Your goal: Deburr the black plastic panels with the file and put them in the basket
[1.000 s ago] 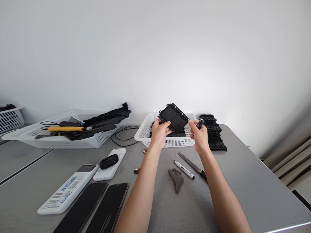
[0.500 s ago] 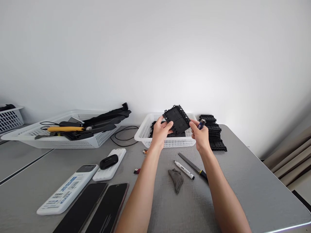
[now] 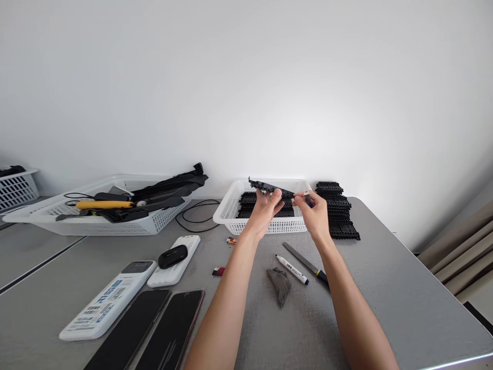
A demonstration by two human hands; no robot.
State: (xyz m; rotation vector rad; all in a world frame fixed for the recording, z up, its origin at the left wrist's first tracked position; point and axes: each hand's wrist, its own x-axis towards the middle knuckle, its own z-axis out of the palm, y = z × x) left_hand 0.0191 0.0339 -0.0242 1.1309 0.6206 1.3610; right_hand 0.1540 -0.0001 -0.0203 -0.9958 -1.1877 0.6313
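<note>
A square black plastic tile (image 3: pixel 271 186) with toothed, clipped edges is held up over a white basket (image 3: pixel 227 222), tilted so it shows nearly edge-on. My left hand (image 3: pixel 263 210) grips it from below, thumb in front and fingers behind. At the tile's right end, my right hand (image 3: pixel 315 211) has its fingertips against the edge. A small lighter (image 3: pixel 307 196) is tucked in that same hand, mostly hidden by the fingers. More black tiles (image 3: pixel 248 205) lie inside the basket. Stacks of similar tiles (image 3: pixel 341 210) stand right of it.
Nearer me lie a flat file (image 3: pixel 302 258), a white marker (image 3: pixel 291 269) and a grey cloth (image 3: pixel 280 287). Left are power banks (image 3: pixel 108 303), two phones (image 3: pixel 169 329), a black cable (image 3: pixel 196 210) and a basket (image 3: pixel 131 228) of black parts. A wall stands behind.
The tile has turned from showing its broad face to nearly edge-on and dropped slightly. My right hand has shifted a little left, and the lighter in it has turned.
</note>
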